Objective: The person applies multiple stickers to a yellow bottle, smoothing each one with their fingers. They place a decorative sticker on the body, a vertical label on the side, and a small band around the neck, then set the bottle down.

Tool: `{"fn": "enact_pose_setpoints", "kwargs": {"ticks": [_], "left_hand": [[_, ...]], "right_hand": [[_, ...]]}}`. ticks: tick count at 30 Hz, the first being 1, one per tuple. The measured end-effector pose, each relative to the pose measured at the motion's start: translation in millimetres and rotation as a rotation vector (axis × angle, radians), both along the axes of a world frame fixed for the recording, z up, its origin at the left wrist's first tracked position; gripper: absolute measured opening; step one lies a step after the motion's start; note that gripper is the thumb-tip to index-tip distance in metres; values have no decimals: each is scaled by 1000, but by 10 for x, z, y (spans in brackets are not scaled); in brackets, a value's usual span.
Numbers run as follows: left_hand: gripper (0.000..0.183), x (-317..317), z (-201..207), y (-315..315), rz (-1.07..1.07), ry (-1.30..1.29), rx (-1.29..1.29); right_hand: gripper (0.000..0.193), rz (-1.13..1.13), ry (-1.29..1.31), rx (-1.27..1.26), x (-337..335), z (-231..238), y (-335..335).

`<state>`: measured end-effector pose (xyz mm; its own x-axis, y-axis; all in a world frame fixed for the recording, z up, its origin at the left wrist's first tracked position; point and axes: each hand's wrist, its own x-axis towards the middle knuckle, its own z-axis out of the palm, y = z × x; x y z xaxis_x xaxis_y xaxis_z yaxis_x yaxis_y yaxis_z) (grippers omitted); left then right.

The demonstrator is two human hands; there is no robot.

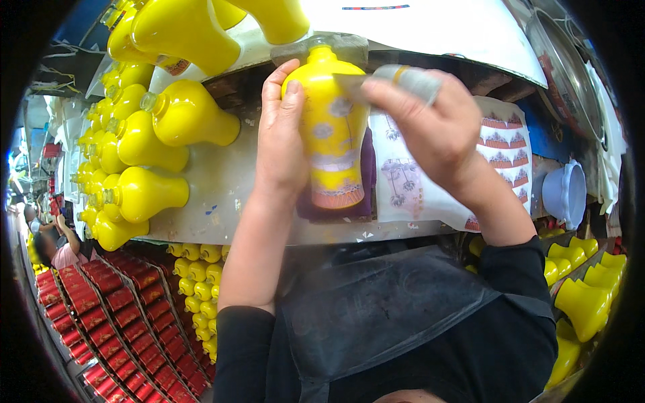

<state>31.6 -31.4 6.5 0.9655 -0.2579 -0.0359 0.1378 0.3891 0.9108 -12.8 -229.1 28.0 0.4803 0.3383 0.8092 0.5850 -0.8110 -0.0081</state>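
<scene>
A glossy yellow bottle (pixel 316 127) with a clear neck lies on the worktable, its neck pointing away from me. Grey-purple flower prints and a patterned pink band near its base decorate it. My left hand (pixel 285 127) grips the bottle's left side, thumb on top. Over its upper right, my right hand (pixel 437 121) holds a thin, dark flat scraper (pixel 351 86) against the surface, slightly smeared by motion. Something grey with a tan band (pixel 411 82) shows at the right fingers; I cannot tell whether it is a finger wrap or a handle. Under the bottle lies a purple cloth (pixel 369 174).
Printed decal sheets (pixel 403 181) lie right of the bottle. Many yellow bottles (pixel 195 113) crowd the table's left. A block (pixel 349 48) sits behind the neck. A pale blue bucket (pixel 564 195) stands at right. Red containers (pixel 107 309) fill racks lower left; a person (pixel 64 245) is beyond.
</scene>
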Motion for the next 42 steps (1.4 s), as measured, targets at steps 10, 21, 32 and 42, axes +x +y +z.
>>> {"fn": "enact_pose_setpoints", "kwargs": {"ticks": [10,21,32,42], "left_hand": [[61,-132,-219,26,86,-110,162],[93,-384,-293,182,-47,-219,407],[106,-588,-276,297,-131,-230,640],[115,-644,-403,403,-183,-310,593]], "right_hand": [[34,26,41,92,-48,-41,-20],[26,-4,465,592,-407,-446,46],[30,19,503,742,-349,-414,166],[33,-2,417,735,-178,-312,195]]}}
